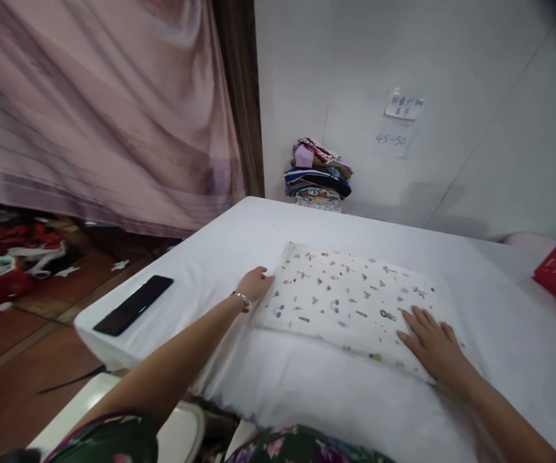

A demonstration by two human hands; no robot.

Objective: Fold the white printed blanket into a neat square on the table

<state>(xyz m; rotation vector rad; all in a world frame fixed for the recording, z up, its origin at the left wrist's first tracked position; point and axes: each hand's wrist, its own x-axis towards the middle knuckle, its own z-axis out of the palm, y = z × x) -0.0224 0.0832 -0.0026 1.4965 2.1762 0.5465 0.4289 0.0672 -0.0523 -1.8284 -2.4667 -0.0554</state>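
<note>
Patterned white cloth (326, 292) lies flat, folded, on the white-covered table (200, 257). Left hand (255, 285) partly curled at its left edge; cannot tell whether the fingers pinch it. Right hand (432, 347) open, fingers spread, palm down on its right end, grasping nothing. Black flat device (134, 305) lies left.

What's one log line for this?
left hand: at left edge of patterned cloth | right hand: palm-down on cloth | cloth: flat on white table
</note>
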